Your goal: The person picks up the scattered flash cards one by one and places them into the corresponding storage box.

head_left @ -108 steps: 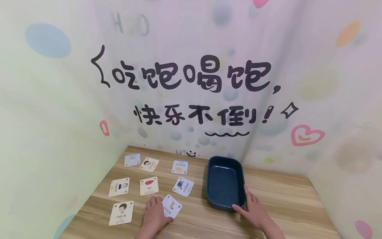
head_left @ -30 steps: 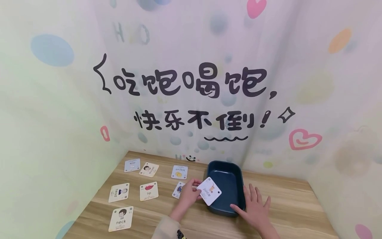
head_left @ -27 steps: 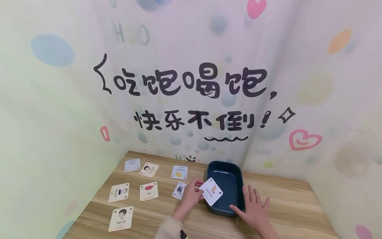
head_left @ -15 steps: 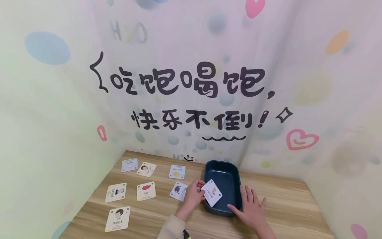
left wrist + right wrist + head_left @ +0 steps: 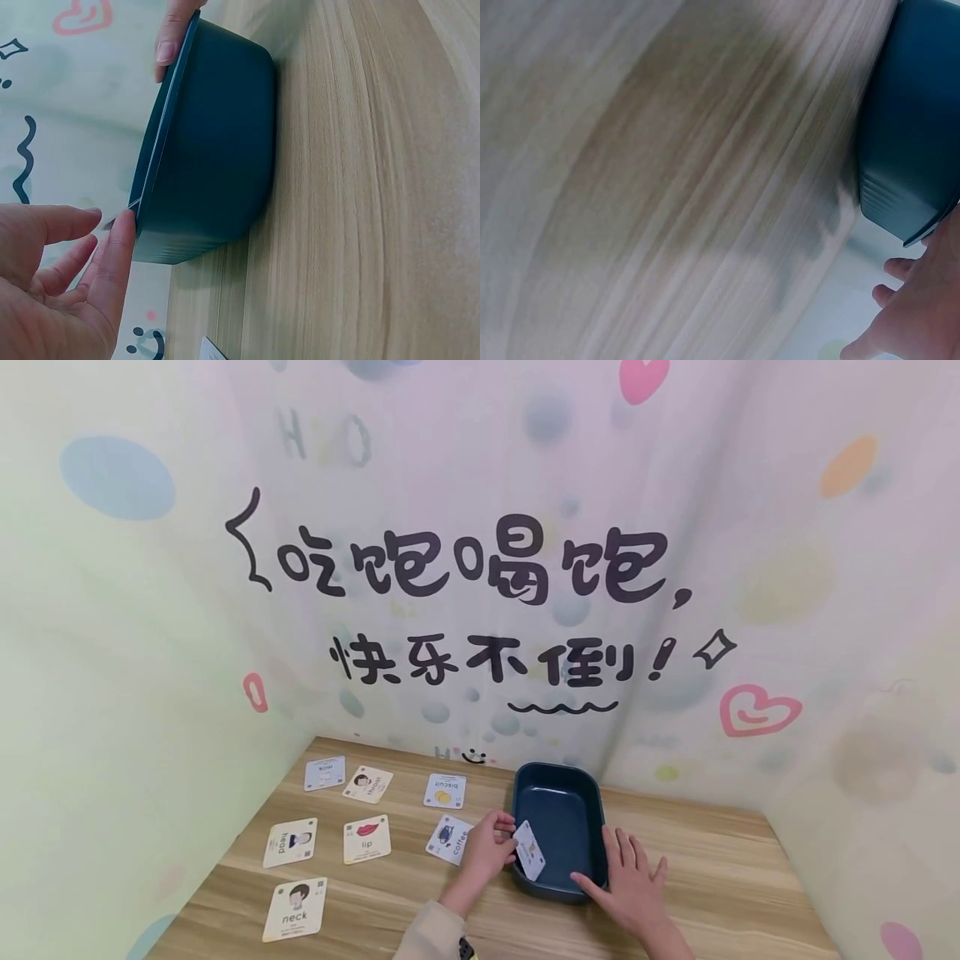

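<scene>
Nearest, at the bottom edge, a cream sleeve [image 5: 431, 932] leads to the left hand [image 5: 487, 852], whose thumb and fingers stand parted at the left rim of a dark blue rectangular tray [image 5: 570, 818]; it looks released, though whether a fingertip brushes the card beside it I cannot tell. The right hand [image 5: 633, 889] grasps nothing tightly: its spread fingers rest along the tray's right side, thumb at the near corner, apparently steadying it. Inside the tray, a pale blue picture card [image 5: 532, 850] leans tilted by the left wall. The step in hand seems to be setting that card down; the next move calls for letting it settle flat and clearing the left hand from the rim. On the wood-grain table [image 5: 720, 877], the cream neck card [image 5: 295, 910] lies nearest, then the lip card [image 5: 367, 840], head card [image 5: 290, 843] and blue coffee card [image 5: 447, 838], partly hidden behind the left hand and probably the handiest one to take up. Farther back lie the biscuit card [image 5: 445, 792], throat card [image 5: 368, 784] and milk card [image 5: 325, 773], before a printed backdrop [image 5: 435, 610].
</scene>
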### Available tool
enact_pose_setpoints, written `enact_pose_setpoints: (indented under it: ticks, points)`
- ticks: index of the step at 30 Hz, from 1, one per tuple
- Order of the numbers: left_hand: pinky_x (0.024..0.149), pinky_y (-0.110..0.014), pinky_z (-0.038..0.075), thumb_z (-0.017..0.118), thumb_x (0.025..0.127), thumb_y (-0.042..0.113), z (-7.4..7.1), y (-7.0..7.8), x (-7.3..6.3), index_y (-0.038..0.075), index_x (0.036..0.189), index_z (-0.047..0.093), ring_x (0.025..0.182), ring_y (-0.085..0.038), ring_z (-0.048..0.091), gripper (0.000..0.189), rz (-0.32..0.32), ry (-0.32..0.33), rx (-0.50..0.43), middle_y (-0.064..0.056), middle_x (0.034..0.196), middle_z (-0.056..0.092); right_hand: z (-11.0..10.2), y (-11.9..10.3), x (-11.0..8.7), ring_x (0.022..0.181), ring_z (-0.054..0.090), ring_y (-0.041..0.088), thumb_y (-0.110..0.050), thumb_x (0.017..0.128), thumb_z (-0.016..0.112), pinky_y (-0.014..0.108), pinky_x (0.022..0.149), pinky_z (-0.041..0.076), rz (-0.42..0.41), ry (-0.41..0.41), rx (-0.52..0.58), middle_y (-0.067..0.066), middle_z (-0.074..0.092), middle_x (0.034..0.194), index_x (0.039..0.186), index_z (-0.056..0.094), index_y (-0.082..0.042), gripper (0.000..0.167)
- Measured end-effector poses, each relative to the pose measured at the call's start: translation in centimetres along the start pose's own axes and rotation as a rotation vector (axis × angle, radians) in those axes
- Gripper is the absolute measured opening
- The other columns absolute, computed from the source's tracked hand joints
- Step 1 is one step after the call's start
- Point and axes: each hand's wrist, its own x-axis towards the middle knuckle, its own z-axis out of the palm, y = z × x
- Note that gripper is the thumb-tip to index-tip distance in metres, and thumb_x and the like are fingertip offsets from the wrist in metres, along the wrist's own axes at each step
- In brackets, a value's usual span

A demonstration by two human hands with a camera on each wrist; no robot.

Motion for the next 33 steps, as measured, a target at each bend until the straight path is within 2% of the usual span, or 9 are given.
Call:
enact_pose_setpoints:
  ticks: [8,15,24,30,33]
  points:
    - [0.062,-0.024,0.060,0.066,0.084,-0.009,0.0,-0.2,-0.2,0.001,0.109,0.061,0.081,-0.014,0.064,0.028,-0.002,0.001,-0.011,-0.022,0.110,0.066,0.0,0.0,-0.1,0.140,0.033,0.050,-0.074,0.080,0.061,0.083,0.107,0.012,0.005,-0.002,0.000,0.028,0.041,0.152,0.152,0.036,-0.008,0.101]
    - [0.062,-0.023,0.060,0.067,0.083,-0.009,-0.2,-0.1,-0.4,0.001,0.109,0.062,0.083,-0.018,0.066,0.028,0.011,0.008,-0.013,-0.019,0.107,0.067,0.0,-0.1,0.0,0.141,0.032,0.050,-0.074,0.080,0.060,0.083,0.107,0.011,0.022,-0.019,-0.009,0.028,0.039,0.153,0.153,0.035,-0.008,0.102]
    - [0.061,-0.025,0.060,0.068,0.081,-0.009,-1.2,-0.2,-0.5,-0.007,0.113,0.061,0.084,-0.021,0.070,0.033,0.016,0.038,-0.007,-0.021,0.106,0.068,0.0,-0.1,0.0,0.141,0.031,0.050,-0.073,0.081,0.061,0.083,0.107,0.010,0.026,-0.017,0.006,0.028,0.039,0.152,0.153,0.034,-0.008,0.101]
    - [0.066,-0.036,0.063,0.066,0.081,-0.011,-1.9,-1.0,-0.5,-0.010,0.115,0.059,0.087,-0.027,0.071,0.034,0.017,0.039,-0.046,-0.029,0.111,0.065,0.2,0.0,0.1,0.141,0.032,0.050,-0.073,0.081,0.061,0.083,0.107,0.011,0.024,-0.016,0.005,0.028,0.040,0.152,0.153,0.033,-0.008,0.101]
    - [0.067,-0.037,0.063,0.064,0.079,-0.012,-2.5,-1.2,-0.8,-0.011,0.114,0.059,0.087,-0.031,0.071,0.035,0.033,0.040,-0.048,-0.030,0.110,0.065,0.2,0.0,0.1,0.141,0.032,0.050,-0.072,0.081,0.061,0.083,0.107,0.010,0.029,-0.023,0.005,0.028,0.040,0.152,0.154,0.033,-0.008,0.101]
